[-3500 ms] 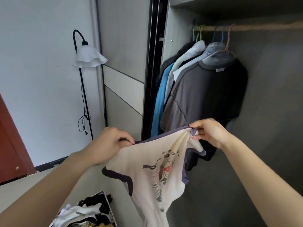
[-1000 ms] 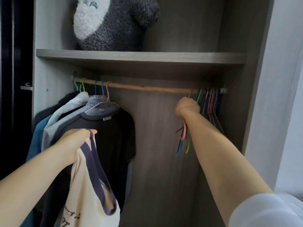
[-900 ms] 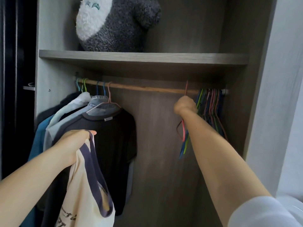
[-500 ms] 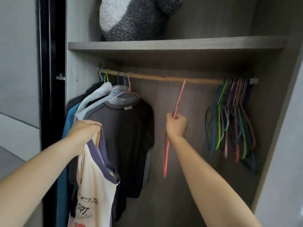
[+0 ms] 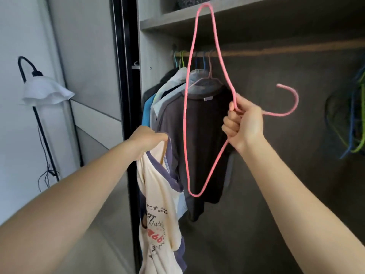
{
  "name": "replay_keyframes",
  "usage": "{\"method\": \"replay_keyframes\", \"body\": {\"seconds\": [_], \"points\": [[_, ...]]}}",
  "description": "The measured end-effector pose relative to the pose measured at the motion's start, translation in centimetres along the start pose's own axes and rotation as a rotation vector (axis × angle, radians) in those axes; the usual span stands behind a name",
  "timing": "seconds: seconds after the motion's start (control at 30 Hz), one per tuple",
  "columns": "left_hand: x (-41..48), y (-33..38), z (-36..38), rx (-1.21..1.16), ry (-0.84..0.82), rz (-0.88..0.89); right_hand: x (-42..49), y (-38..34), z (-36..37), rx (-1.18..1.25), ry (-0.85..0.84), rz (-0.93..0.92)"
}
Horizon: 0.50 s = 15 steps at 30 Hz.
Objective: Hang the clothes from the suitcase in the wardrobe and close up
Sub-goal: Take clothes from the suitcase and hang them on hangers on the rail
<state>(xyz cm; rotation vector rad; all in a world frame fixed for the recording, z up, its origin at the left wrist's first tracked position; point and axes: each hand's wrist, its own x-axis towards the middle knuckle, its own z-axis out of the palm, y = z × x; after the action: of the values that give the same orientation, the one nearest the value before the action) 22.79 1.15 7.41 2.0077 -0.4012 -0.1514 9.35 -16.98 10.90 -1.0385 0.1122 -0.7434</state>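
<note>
My left hand (image 5: 147,139) grips the collar of a cream T-shirt (image 5: 158,220) with navy trim and a printed front; the shirt hangs down limp in front of the wardrobe's left side. My right hand (image 5: 244,124) is closed on the neck of a pink wire hanger (image 5: 186,119), held free in the air and turned sideways, its hook pointing right. Behind them the wooden rail (image 5: 276,51) carries several hung garments, the nearest a dark grey T-shirt (image 5: 199,139). The suitcase is out of view.
The black edge of the wardrobe's sliding door (image 5: 126,95) stands just left of the opening. A floor lamp (image 5: 44,91) with a white shade stands by the wall at left. Spare green and blue hangers (image 5: 353,123) hang at the rail's right end. A shelf (image 5: 217,14) runs above.
My right hand has lifted the pink hanger off the rail and pulled it toward me, turned sideways. My view has swung left and down. The left hand still holds the cream T-shirt.
</note>
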Motion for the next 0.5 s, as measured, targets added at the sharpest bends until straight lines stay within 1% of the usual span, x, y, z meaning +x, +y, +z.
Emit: {"method": "replay_keyframes", "body": {"seconds": [0.1, 0.17, 0.3, 0.5], "points": [[-0.5, -0.2, -0.4, 0.046, -0.057, 0.024, -1.5, -0.8, 2.0, 0.19, -0.1, -0.029], [-0.9, -0.1, -0.7, 0.101, -0.054, 0.046, -2.0, -0.5, 2.7, 0.252, -0.138, -0.036], [-1.9, 0.3, -2.3, 0.217, -0.08, 0.054, -2.5, 0.2, 3.2, 0.308, -0.217, -0.039], [-2.7, -0.1, -4.5, 0.332, -0.068, 0.065, -3.1, -0.4, 4.3, 0.315, -0.356, -0.039]]}}
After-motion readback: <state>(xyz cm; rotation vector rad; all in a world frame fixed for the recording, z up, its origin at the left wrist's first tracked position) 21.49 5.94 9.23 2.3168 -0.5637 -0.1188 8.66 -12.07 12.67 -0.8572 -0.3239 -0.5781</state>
